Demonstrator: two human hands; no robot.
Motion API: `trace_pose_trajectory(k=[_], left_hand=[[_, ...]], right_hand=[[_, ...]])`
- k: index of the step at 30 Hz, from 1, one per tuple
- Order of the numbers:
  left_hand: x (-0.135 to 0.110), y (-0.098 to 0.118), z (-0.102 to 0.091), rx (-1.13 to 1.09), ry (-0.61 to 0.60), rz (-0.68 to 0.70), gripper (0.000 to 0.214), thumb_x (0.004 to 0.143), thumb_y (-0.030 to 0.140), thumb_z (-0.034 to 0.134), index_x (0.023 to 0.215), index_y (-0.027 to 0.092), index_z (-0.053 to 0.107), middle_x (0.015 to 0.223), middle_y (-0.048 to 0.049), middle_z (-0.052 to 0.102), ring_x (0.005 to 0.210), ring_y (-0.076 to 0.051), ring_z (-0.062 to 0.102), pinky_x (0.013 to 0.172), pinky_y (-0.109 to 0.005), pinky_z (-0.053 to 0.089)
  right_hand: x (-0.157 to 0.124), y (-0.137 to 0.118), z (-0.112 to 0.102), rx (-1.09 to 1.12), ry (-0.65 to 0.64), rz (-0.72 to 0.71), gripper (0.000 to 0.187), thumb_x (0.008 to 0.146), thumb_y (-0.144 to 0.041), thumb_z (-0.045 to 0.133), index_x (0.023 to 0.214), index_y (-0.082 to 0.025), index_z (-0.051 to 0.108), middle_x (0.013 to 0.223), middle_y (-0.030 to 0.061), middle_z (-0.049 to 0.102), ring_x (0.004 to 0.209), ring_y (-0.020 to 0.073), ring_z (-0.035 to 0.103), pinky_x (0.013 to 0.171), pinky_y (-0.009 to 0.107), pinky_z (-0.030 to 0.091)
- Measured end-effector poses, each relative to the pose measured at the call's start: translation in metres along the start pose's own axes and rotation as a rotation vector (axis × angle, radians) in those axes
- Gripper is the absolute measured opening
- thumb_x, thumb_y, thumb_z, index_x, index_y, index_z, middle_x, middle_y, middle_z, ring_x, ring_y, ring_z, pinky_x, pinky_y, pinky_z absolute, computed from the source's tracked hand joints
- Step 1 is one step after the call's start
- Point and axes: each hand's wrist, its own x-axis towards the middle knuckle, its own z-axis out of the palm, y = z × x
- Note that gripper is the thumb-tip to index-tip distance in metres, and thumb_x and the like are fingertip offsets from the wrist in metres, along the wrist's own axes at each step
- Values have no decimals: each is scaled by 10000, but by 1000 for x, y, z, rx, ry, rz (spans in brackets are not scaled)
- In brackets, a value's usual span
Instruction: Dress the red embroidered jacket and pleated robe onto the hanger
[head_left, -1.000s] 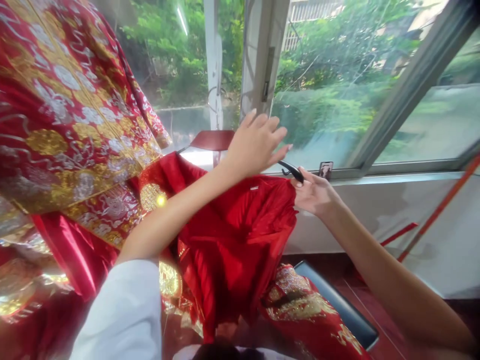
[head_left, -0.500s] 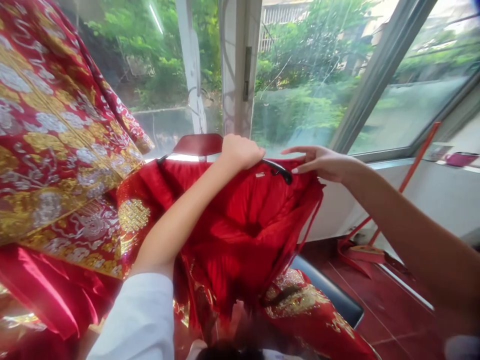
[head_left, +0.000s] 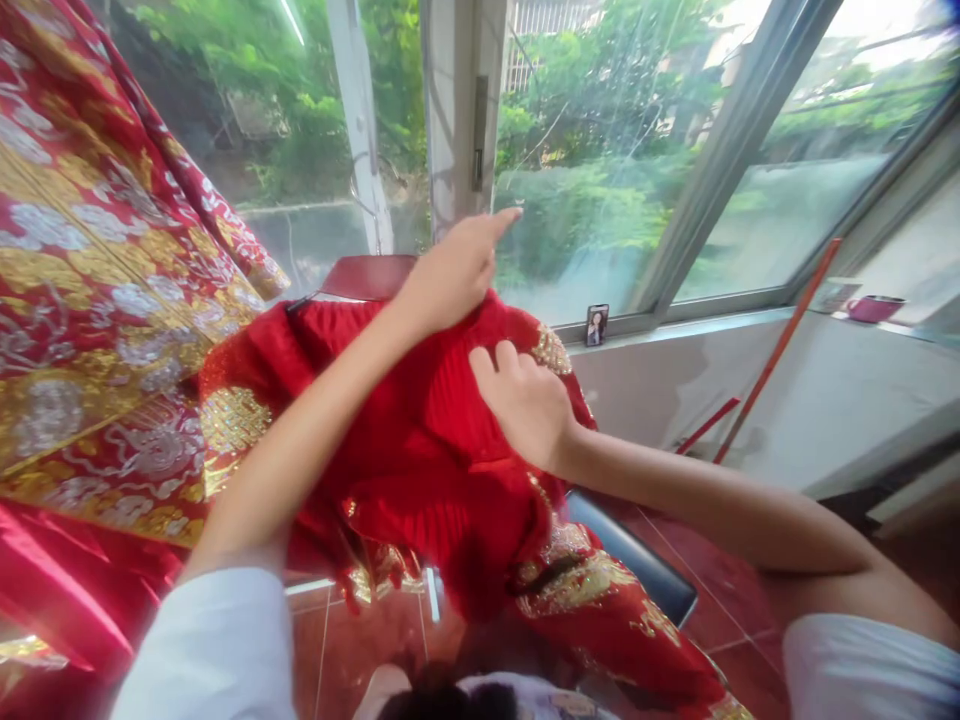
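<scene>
Below the window, the red garment is pinched at its top by the left hand — pressed, perhaps gripped, lower down by the right hand.

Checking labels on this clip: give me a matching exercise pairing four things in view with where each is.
1 left hand
2 right hand
3 small photo
4 pink cup

A sill, far right
B sill, beside the red garment
C garment's top edge, index finger out
D garment's front, below the other hand

Pairs: 1-C, 2-D, 3-B, 4-A
</scene>
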Motion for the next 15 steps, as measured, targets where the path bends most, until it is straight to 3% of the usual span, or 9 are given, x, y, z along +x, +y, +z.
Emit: trace_pose_trajectory(k=[3, 5, 8, 10, 13, 15], left_hand=[[-10, -22, -15, 55, -13, 49, 377, 920, 322, 367, 1146, 285, 666, 1055, -75, 700, 1098, -245, 581, 998, -440, 397], [-15, -33, -14, 127, -28, 14, 376, 919, 361, 368, 963, 260, 727, 870, -76, 715, 973, -244, 623, 1021, -474, 359], [-16, -36, -5, 178, -7, -33, 419, 921, 338, 345, 826, 220, 736, 737, -75, 700, 834, -219, 642, 1016, -475, 333], [-14, -31, -2, 198, -12, -63, 423, 917, 311, 344, 792, 201, 733, 723, -85, 699, 795, -213, 642, 986, -465, 340], [-8, -26, -3, 271, -80, -110, 429, 909, 269, 342, 778, 142, 729, 756, -135, 702, 778, -237, 645, 935, -469, 348], [-5, -29, -1, 254, -76, -55, 412, 893, 227, 347, 748, 117, 716, 742, -154, 689, 774, -250, 641, 920, -478, 338]], right_hand=[[0, 9, 17, 70, -25, -22, 253, 894, -60, 337, 892, -166, 567, 832, 81, 597, 630, 144, 522, 496, 262, 230], [11, 27, 14, 273, 2, -27, 133, 845, -76, 433, 813, -172, 519, 762, 32, 566, 597, 121, 473, 531, 246, 276], [35, 62, -7, 683, 78, 60, 225, 697, -61, 590, 661, -191, 410, 611, -45, 447, 553, 86, 390, 562, 229, 313], [56, 86, -24, 871, 80, 244, 318, 629, -28, 657, 613, -196, 388, 536, -79, 364, 498, 64, 317, 511, 226, 248], [95, 114, -48, 943, 3, 484, 379, 613, -11, 719, 606, -196, 388, 479, -109, 267, 459, 41, 233, 508, 230, 165], [122, 122, -61, 881, 13, 511, 347, 638, -67, 749, 635, -194, 426, 526, -102, 303, 487, 36, 270, 544, 225, 211]])
